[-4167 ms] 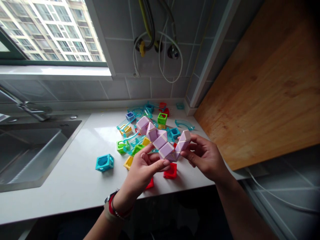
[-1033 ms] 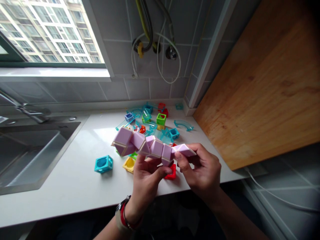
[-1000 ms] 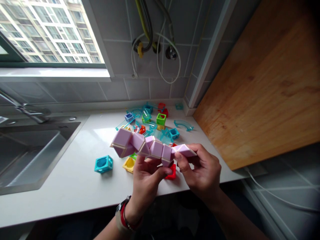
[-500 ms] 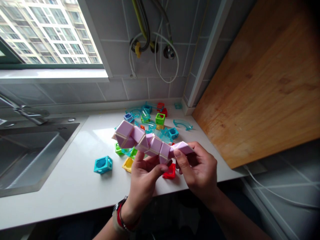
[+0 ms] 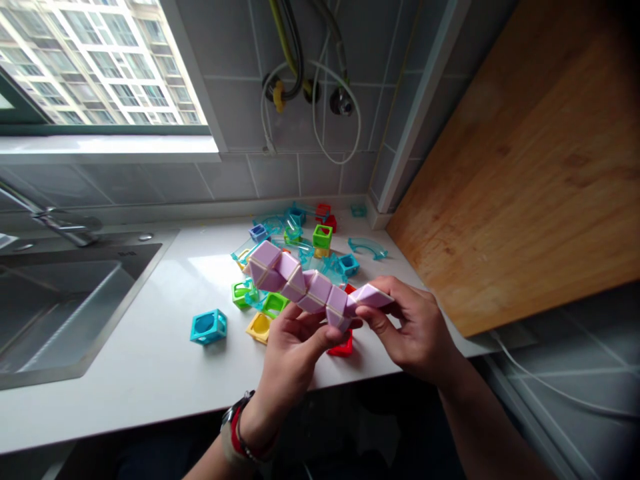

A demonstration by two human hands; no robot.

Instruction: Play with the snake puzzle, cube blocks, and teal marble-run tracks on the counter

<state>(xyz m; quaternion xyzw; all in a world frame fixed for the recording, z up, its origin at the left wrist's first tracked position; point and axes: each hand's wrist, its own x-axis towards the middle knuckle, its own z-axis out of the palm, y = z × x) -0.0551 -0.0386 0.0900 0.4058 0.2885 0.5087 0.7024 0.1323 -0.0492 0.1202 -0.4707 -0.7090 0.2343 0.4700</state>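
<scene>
A lilac twist-snake puzzle point(image 5: 300, 283) with white seams is held above the white counter point(image 5: 150, 353). My left hand point(image 5: 295, 350) pinches its middle segments from below, thumb on the near side. My right hand point(image 5: 415, 327) grips the flat end segment at the right between thumb and fingers. The free end of the snake sticks out up and to the left, over the loose toy pieces. A watch and a red band are on my left wrist.
Several hollow plastic cubes lie on the counter: a cyan one point(image 5: 209, 326), a yellow one point(image 5: 260, 327), a green one point(image 5: 323, 236), a red one point(image 5: 342, 345), with clear blue track pieces point(image 5: 367, 248). A steel sink point(image 5: 55, 300) is at left, a wooden board point(image 5: 515, 180) at right.
The snake has been untwisted from a zigzag into a longer chain. In the last second its free left end has swung up and slightly right; both hands kept their grip.
</scene>
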